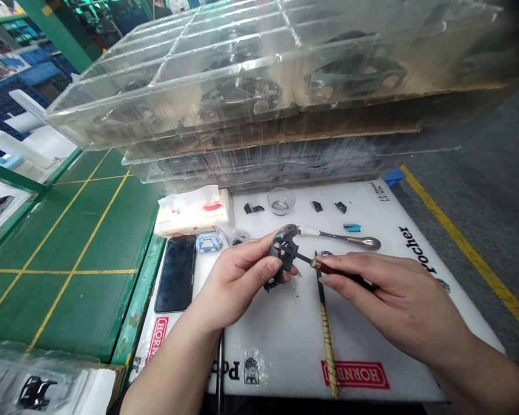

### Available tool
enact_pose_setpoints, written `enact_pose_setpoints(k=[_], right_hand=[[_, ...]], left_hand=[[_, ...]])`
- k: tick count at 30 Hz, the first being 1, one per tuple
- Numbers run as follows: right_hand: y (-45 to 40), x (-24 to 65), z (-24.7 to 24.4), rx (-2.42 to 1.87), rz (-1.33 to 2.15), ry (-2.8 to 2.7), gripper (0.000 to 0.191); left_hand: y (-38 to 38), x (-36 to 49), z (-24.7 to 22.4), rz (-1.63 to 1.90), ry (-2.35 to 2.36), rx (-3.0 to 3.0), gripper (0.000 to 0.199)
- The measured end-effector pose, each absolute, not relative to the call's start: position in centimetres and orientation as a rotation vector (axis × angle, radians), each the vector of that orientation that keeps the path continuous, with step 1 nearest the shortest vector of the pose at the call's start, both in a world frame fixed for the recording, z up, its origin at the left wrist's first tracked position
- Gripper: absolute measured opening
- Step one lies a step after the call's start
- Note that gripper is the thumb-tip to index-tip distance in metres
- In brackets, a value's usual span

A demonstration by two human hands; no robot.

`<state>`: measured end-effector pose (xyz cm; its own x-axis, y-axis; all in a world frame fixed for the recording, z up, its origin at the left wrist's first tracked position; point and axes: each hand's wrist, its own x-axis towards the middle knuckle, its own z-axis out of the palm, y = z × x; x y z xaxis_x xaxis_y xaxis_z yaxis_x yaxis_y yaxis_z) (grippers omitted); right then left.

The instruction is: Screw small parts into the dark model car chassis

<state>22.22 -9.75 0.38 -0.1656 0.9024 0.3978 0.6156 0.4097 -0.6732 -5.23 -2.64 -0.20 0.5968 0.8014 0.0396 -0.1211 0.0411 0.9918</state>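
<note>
My left hand (246, 271) grips a small black plastic model part (283, 253) between thumb and fingers above the white work mat. Closed around the dark red handle of a small screwdriver (326, 266) is my right hand (380, 282). The screwdriver's shaft points left, its tip against or inside the part; the exact contact is hidden. Under my right hand lies a tool with a yellow wrapped handle (326, 328). A metal-handled tool (354, 239) with a white end rests just behind the part.
Stacked clear plastic trays (242, 104) with dark parts rise behind the mat. A tissue pack (194, 213), phone (176, 274) and blue-white packet (208, 242) lie left. A small clear cup (281, 202) stands near black pieces (316, 206). A green conveyor (69, 248) runs on the left.
</note>
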Motion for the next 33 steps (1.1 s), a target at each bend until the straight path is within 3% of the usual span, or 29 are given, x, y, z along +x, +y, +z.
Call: enact_pose_setpoints(k=[4, 16, 28, 33], right_hand=[[-9.8, 22.3, 0.3, -1.292, 0.466, -1.892, 0.024], [-9.4, 22.4, 0.8, -1.306, 0.464, -1.932, 0.020], [-9.9, 21.9, 0.7, -1.356, 0.411, -1.876, 0.031], [-10.1, 21.7, 0.7, -1.338, 0.423, -1.865, 0.030]], left_hand=[[-2.4, -5.2, 0.0, 0.772, 0.623, 1.384, 0.046], [-2.9, -5.0, -0.9, 0.765, 0.576, 1.128, 0.052], [-2.4, -4.5, -0.3, 1.074, 0.576, 0.992, 0.044], [-2.6, -4.1, -0.8, 1.146, 0.612, 1.050, 0.059]])
